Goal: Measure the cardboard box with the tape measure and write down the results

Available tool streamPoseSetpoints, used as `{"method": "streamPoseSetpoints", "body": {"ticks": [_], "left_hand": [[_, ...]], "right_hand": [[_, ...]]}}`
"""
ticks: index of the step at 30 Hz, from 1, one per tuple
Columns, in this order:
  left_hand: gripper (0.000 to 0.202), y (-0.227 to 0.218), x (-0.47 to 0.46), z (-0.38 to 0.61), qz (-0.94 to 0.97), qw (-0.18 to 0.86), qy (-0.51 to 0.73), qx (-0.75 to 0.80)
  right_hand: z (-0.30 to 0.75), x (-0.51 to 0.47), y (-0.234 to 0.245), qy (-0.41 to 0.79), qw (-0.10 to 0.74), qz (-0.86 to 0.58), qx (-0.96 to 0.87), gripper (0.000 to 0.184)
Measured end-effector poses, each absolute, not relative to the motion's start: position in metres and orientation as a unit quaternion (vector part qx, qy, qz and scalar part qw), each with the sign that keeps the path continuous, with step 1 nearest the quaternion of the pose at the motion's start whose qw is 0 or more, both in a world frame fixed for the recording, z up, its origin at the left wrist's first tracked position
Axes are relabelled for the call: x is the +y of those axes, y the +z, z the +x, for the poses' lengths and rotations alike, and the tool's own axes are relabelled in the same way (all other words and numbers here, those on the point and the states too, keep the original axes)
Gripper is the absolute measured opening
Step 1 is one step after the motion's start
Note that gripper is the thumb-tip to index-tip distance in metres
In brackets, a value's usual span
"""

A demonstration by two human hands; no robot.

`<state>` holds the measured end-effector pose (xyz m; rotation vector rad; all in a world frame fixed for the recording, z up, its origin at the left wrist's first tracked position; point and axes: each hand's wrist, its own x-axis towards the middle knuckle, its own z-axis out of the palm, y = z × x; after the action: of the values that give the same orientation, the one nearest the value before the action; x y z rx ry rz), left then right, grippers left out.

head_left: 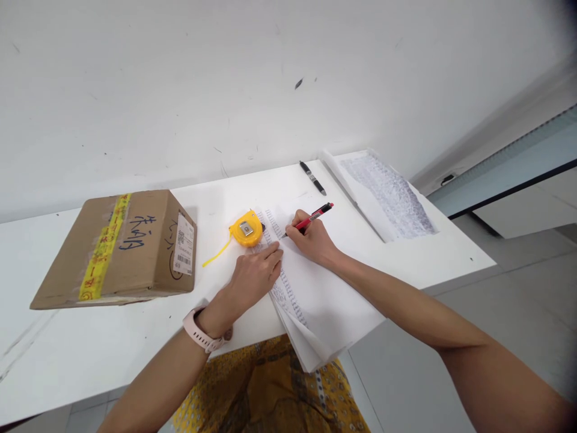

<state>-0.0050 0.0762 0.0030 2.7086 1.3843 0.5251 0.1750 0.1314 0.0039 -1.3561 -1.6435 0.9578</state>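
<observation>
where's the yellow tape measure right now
Near the middle of the head view, the yellow tape measure sits right of the cardboard box, just beyond the left hand, at the papers' left edge.

Single view, worn on the person's head, looking forward and down. The camera sits above the near side of the table (211, 204), close enough that both forearms (383, 288) run in from the lower part of the frame. Yellow clothing (270, 391) shows at bottom centre, seen from above. Left hand (256, 273) and right hand (313, 240) lie near mid-frame; the centre falls just above the tip of the pen (312, 218). Wall (225, 78) fills the upper part. Table's back edge slants upward to the right; its right end is in frame, with floor (518, 300) beyond, while the left side runs out of view. Coverage wide; right corners darkened.
</observation>
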Motion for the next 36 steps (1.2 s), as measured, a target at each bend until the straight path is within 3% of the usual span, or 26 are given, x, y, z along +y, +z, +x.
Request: {"method": "streamPoseSetpoints", "body": {"ticks": [25, 29, 31, 36], "left_hand": [[0.024, 0.0, 0.077, -0.006, 0.876, 0.031, 0.177, 0.447], [0.022, -0.002, 0.076, -0.006, 0.874, 0.025, 0.215, 0.435], [0.023, 0.002, 0.075, -0.007, 0.862, 0.012, 0.259, 0.436], [0.029, 0.017, 0.078, -0.012, 0.759, -0.092, 0.364, 0.532]], "right_hand": [[0.176, 0.132, 0.004, 0.357, 0.421, -0.544, -0.632, 0.025], [0.187, 0.138, 0.003, 0.27, 0.459, -0.515, -0.672, 0.015], [0.193, 0.143, 0.001, 0.196, 0.435, -0.481, -0.736, 0.01], [0.2, 0.154, -0.009, 0.065, 0.312, -0.458, -0.83, 0.038]]}}
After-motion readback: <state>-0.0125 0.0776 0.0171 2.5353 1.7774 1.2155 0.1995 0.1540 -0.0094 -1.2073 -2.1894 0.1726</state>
